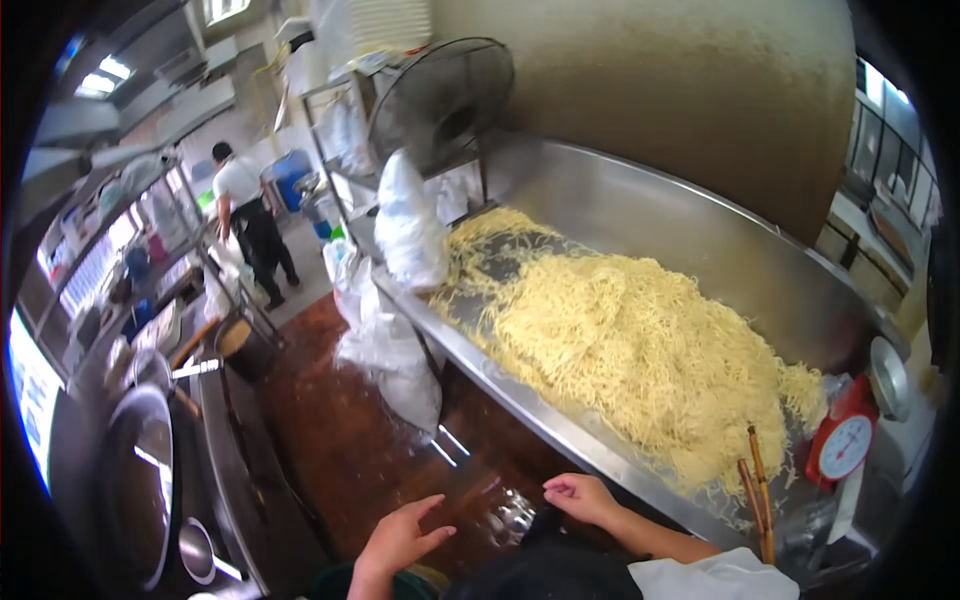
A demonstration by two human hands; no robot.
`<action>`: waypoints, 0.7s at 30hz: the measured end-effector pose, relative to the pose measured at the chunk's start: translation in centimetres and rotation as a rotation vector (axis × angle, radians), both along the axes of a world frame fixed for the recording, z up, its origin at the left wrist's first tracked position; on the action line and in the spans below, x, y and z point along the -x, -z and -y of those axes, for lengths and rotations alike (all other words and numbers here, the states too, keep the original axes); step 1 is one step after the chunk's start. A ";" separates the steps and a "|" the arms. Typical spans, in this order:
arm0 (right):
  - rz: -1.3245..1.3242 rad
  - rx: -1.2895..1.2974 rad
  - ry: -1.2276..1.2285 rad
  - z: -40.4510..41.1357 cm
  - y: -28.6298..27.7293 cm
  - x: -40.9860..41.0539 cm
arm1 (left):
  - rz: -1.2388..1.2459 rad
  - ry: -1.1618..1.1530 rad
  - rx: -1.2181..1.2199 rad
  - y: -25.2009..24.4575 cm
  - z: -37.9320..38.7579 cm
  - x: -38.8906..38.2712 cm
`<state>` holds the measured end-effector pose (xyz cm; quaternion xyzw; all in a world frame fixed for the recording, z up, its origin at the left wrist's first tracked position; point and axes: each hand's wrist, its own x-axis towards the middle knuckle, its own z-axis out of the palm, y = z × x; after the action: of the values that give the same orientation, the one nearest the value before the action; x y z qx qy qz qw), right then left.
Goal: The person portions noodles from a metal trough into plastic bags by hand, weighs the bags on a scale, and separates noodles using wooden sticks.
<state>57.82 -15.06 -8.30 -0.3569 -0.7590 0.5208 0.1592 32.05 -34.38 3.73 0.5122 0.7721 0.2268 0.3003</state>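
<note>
My left hand (401, 534) is above the reddish-brown floor at the bottom centre, its thumb and fingers apart, holding nothing. To its right, my right hand (579, 497) hovers by the front rim of a large stainless steel trough (525, 409), fingers curled; whether something small is between them cannot be told. A big heap of yellow noodles (637, 345) lies in the trough. Two wooden sticks (759, 487) lean at the heap's near right end. Beside them stands a red dial scale (844, 442) with a metal pan (890, 379).
White plastic bags (386, 360) hang at the trough's left end, near a filled bag (409, 225) and a large fan (450, 101). At left are a big wok (139, 487), a metal ladle (197, 551) and shelves. A person (244, 195) stands farther back.
</note>
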 end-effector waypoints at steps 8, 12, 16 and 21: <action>-0.095 -0.080 -0.022 -13.3 -3.7 7.7 | -0.149 0.144 -0.261 -3.9 -15.7 2.9; -0.285 -0.181 -0.057 -19.0 -7.8 14.0 | -0.074 0.055 -0.248 -2.4 -19.4 6.1; -0.370 -0.240 -0.035 -23.5 -12.0 20.1 | -0.092 -0.129 -0.311 0.4 -22.7 11.3; -0.502 -0.325 -0.007 -29.4 -18.0 29.7 | -0.044 -0.211 -0.559 1.4 -29.6 18.8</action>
<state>28.12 14.32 9.69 -0.1841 -0.7705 0.4652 0.3949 13.21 -4.77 2.29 0.4966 0.7350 0.4494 0.1054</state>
